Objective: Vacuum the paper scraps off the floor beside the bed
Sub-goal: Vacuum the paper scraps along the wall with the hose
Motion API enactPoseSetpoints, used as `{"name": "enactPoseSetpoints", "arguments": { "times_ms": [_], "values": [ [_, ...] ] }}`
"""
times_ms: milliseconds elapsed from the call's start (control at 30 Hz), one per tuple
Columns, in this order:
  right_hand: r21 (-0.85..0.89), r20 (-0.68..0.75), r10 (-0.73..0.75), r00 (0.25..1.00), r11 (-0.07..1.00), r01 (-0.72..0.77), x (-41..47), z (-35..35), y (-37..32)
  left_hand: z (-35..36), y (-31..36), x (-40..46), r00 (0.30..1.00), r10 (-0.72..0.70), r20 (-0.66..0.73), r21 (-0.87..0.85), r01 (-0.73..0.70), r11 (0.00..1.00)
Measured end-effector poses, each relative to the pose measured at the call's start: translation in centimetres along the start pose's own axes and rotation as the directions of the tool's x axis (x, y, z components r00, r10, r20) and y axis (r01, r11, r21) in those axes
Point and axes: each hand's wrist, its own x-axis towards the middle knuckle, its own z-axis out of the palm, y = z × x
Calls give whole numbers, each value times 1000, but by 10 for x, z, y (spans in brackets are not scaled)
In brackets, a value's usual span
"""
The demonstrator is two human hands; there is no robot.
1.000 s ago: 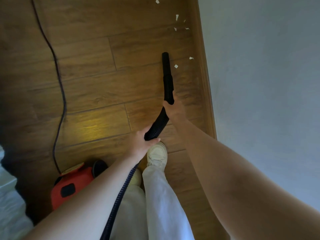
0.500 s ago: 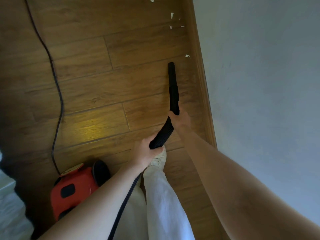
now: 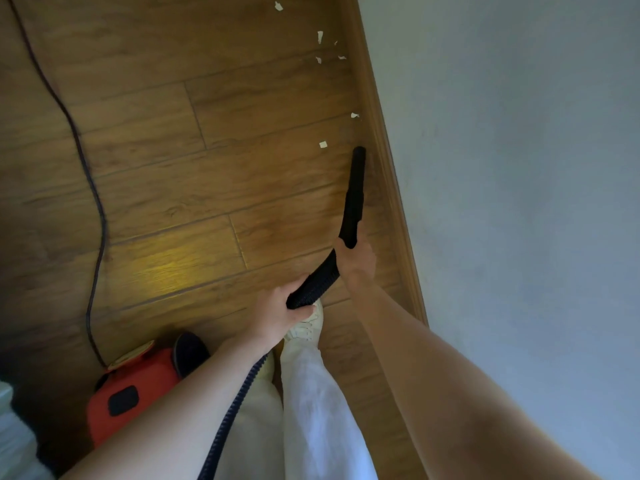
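1. Progress: partway, by my read. Paper scraps (image 3: 322, 144) remain on the floor (image 3: 173, 161): one just ahead and to the left of the nozzle tip, one further up by the skirting (image 3: 354, 115), a cluster beyond that (image 3: 320, 36), and one at the top edge (image 3: 278, 5). Boards near the feet show no scraps.
2. Nozzle (image 3: 356, 188): black, tip pointing up along the skirting, close to the floor; can't tell if it touches.
3. Hands: right hand (image 3: 356, 261) grips the base of the nozzle where the ribbed hose (image 3: 313, 284) joins; left hand (image 3: 280, 311) is wrapped round the hose lower down.
4. Left to do: run the tip along the skirting board (image 3: 388, 174) over every remaining scrap.
5. Room: wood-plank floor, pale wall (image 3: 502, 168) on the right, red vacuum body (image 3: 128, 400) bottom left, black power cord (image 3: 98, 209) trailing up the left. White bedding (image 3: 14, 441) at the bottom-left corner, probably the bed.
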Motion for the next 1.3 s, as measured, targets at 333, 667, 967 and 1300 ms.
{"name": "enactPoseSetpoints", "arguments": {
  "times_ms": [333, 667, 967, 1300],
  "values": [
    [-35, 82, -59, 995, 997, 62, 41, -6, -51, -2, 15, 37, 994, 14, -107, -139, -29, 990],
    [-59, 116, -69, 991, 995, 76, 6, -6, -21, 0, 5, 2, 999, -6, -37, -71, 3, 997],
    [-164, 167, -58, 984, 983, 86, -31, 16, -11, 4, -24, -42, 996, -82, -25, -171, 77, 982],
    [-229, 132, -91, 987, 966, 120, -8, 35, -51, -15, -28, -10, 993, -74, -94, -259, 47, 965]
  ]
}}
